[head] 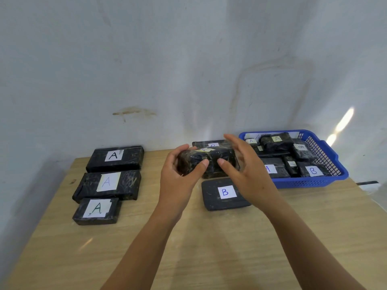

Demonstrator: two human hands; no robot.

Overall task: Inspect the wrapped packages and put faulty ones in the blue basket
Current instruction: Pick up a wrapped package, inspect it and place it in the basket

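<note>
Left hand [179, 171] fingers curled round black package [213, 162] above tabletop [209, 248]; right hand [246, 170] fingers spread wide, thumb touching. Rotate slowly, check every seam before blue basket [310, 182].

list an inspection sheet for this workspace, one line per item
surface: wooden table, light grain
job's things: held package lifted above the table; A packages, three in a column at left; B package flat at centre; blue basket at right, holding several wrapped packages
clutter: nothing seen
grippers: left hand grips the held package's left end; right hand touches it with the thumb, fingers straight
cables: nothing seen
surroundings: white wall, stained
</note>
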